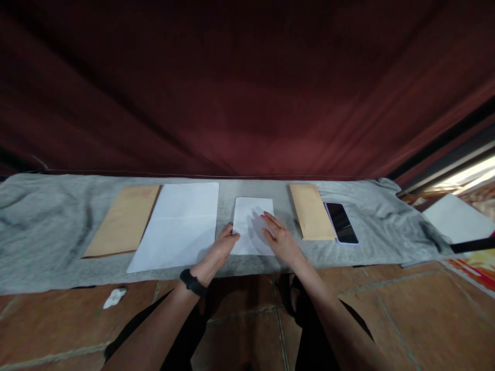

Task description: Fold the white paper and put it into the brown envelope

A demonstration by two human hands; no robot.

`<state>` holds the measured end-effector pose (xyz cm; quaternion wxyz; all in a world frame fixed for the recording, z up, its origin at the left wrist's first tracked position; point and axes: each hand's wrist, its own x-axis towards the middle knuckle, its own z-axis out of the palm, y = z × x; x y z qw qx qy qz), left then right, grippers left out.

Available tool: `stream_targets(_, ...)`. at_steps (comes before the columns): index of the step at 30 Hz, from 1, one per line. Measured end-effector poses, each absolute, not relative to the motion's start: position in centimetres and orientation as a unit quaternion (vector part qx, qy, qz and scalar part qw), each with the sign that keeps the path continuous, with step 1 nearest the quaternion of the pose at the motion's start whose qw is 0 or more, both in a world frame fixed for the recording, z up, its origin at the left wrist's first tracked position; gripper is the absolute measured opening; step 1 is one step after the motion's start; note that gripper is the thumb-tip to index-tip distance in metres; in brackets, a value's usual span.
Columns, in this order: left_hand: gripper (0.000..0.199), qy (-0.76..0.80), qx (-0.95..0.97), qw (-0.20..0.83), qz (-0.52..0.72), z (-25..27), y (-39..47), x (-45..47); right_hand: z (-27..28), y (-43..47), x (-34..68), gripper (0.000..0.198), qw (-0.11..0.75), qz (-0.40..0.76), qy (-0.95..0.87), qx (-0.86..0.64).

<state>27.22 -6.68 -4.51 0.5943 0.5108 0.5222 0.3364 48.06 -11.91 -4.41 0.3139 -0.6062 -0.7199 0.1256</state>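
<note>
A small white rectangle of paper [247,242], apparently a folded sheet, lies on the grey cloth in front of me. My left hand [221,246], with a dark band on its wrist, holds the paper's left edge, thumb on top and fingers along the side. Across the right half of the paper, my right hand [281,239] rests with its fingers stretched out and apart. A larger white sheet [183,221] with a faint crease across it lies left of my left hand. Its left side borders a brown envelope [124,221].
A second, narrower brown envelope [312,212] lies to the right, beside a phone [342,222] with a purple edge. The grey cloth [390,226] covers a long, narrow surface below a dark red curtain [247,103]. White scrap [115,298] lies on the tiled floor [58,319].
</note>
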Motion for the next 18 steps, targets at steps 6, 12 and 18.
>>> stream_targets(6, 0.026, 0.517, 0.468, 0.629, 0.343, -4.7, -7.2, 27.8, -5.6, -13.6, 45.5, 0.051, 0.202, 0.096, -0.779, -0.586)
stream_targets(12, 0.018, 0.531, 0.521, 0.581, 0.331, -4.2, -7.0, 27.7, -5.6, -14.8, 45.7, 0.072, 0.149, 0.099, -0.814, -0.553)
stream_targets(18, 0.022, 0.611, 0.650, 0.410, 0.189, -3.3, -7.3, 27.3, -5.4, -15.1, 46.0, 0.054, 0.138, 0.096, -0.830, -0.532)
